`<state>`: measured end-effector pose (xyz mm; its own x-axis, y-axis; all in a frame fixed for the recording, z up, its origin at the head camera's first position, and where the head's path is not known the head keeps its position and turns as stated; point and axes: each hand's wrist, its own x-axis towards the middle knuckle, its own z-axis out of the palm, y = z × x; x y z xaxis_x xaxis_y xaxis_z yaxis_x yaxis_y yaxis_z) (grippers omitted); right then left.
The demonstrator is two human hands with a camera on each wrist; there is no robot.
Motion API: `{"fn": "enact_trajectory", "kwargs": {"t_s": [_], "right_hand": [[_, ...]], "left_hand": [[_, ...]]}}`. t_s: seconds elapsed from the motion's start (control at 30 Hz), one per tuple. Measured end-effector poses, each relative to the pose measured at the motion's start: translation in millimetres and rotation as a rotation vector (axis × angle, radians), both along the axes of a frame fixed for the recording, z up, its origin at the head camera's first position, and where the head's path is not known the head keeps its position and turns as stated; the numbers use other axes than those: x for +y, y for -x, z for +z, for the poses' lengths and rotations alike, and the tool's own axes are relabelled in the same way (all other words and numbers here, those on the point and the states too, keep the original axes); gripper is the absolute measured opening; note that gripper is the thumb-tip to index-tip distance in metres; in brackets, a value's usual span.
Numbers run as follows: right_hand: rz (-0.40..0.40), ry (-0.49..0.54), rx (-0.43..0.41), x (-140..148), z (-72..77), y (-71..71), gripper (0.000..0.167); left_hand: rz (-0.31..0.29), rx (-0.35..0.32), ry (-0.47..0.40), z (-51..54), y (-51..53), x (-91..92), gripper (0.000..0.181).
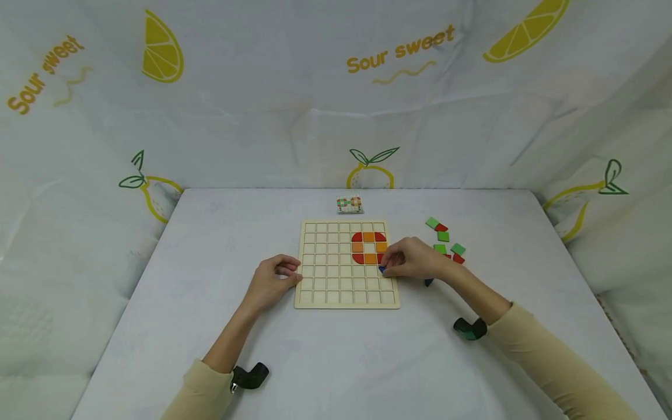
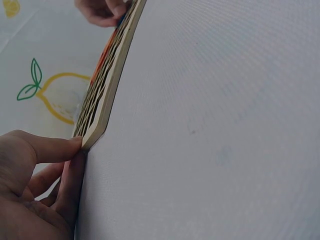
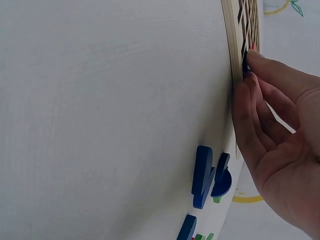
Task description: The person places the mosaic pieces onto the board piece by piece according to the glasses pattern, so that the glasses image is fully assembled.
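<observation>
A pale wooden grid board [image 1: 320,286] lies on the white table, with red corner pieces [image 1: 358,237] and orange squares [image 1: 369,258] forming a ring in its upper right. My left hand [image 1: 272,281] holds the board's left edge, thumb and fingertips against it; the left wrist view shows the thumb [image 2: 57,149] at the board's corner. Over the right side of the board, my right hand [image 1: 415,259] pinches a small blue piece [image 1: 382,269] just below the ring. Fingers partly cover that blue piece, so its full shape is hidden.
Right of the board lie loose green squares [image 1: 443,236] and red pieces [image 1: 458,258]. Several loose blue pieces [image 3: 202,170] show below the right hand in the right wrist view. A small pattern card [image 1: 349,204] lies behind the board. White printed cloth [image 1: 262,128] hangs behind the table.
</observation>
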<state>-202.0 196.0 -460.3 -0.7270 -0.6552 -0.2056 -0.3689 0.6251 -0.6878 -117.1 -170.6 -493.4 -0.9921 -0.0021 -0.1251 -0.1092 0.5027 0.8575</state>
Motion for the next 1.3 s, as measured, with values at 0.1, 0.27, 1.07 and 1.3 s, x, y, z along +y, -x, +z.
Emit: {"fn": "enact_trajectory", "kwargs": {"t_s": [0.1,0.27,1.07,1.3], "right_hand": [[-0.014,0.002,0.023,-1.6,-1.4,-0.4,0.014],[-0.038,-0.003,0.028,-1.5,0.7,-1.6,0.011],[-0.198,-0.018,0.043,65.8,22.7,-1.1,0.020],[-0.203,-0.023,0.056,75.9,6.3,-1.1,0.020]], "left_hand": [[-0.002,0.000,-0.001,1.1,0.4,0.6,0.029],[-0.004,-0.005,0.001,1.1,0.9,0.2,0.029],[-0.009,-0.004,0.010,-1.2,-0.5,-0.5,0.029],[-0.003,-0.005,0.015,-1.5,0.1,-0.1,0.029]]}}
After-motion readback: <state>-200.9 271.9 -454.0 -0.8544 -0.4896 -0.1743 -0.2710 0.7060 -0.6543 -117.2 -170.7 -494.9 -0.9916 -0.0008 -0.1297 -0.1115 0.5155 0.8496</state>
